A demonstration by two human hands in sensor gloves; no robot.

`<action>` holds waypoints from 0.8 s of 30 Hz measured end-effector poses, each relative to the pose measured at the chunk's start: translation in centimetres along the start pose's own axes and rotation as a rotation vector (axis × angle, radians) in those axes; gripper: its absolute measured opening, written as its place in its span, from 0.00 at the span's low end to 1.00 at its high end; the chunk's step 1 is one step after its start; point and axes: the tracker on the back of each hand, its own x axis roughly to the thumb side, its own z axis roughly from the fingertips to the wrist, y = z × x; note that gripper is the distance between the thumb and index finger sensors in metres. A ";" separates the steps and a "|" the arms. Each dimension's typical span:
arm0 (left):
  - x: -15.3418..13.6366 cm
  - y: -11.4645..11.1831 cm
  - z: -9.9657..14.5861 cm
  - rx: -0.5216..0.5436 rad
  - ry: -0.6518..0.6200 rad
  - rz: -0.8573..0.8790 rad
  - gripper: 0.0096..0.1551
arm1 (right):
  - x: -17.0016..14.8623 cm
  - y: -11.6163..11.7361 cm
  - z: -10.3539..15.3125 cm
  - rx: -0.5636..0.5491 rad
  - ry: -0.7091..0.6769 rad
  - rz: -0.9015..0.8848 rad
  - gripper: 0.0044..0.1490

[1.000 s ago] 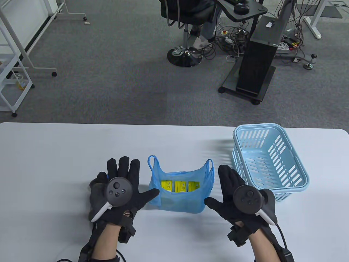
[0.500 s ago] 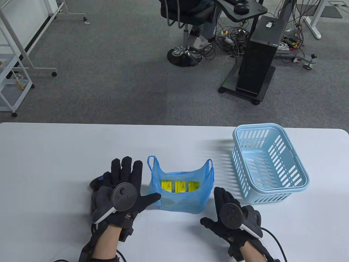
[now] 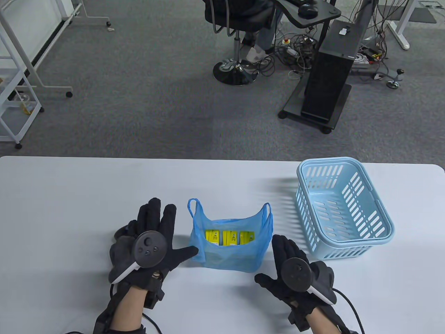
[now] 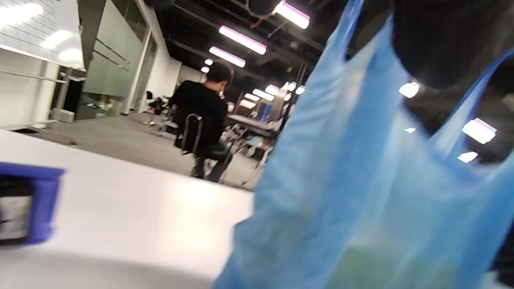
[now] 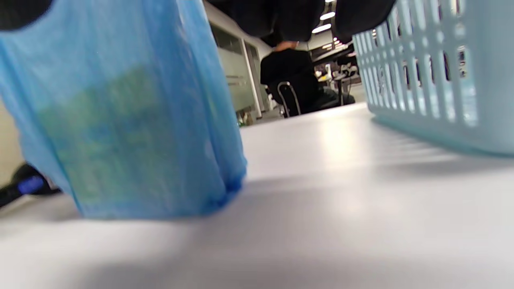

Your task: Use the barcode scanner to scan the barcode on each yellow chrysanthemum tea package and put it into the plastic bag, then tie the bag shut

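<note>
Looking down at the white table, we see the thin blue plastic bag standing open near the front edge, its two handle loops upright. Inside it, three yellow chrysanthemum tea packages sit side by side. Our left hand is flat just left of the bag, fingers straight and spread, thumb tip at the bag's lower left corner; it holds nothing. Under that hand a dark barcode scanner peeks out. Our right hand hovers just right of the bag, fingers straight, thumb out, also empty. A light blue slotted plastic basket stands to the right of the bag.

From the left wrist, the blue bag fills the right half, blurred, with a greenish patch low down. A blue-edged object, blurred, sits at the left edge.

From the right wrist, the bag rests on the table at left, the basket at right, well apart. The scanner shows behind the bag.
</note>
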 end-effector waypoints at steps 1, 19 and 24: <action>0.2 0.2 0.0 0.014 -0.017 0.034 0.69 | 0.1 -0.5 0.0 -0.020 0.000 -0.008 0.71; 3.7 2.3 -4.6 0.146 0.074 0.187 0.34 | 3.5 -10.6 -5.3 -0.165 0.023 -0.130 0.56; 4.7 3.2 -5.9 0.107 -0.093 0.295 0.18 | 4.4 -12.4 -6.7 -0.232 -0.071 -0.184 0.28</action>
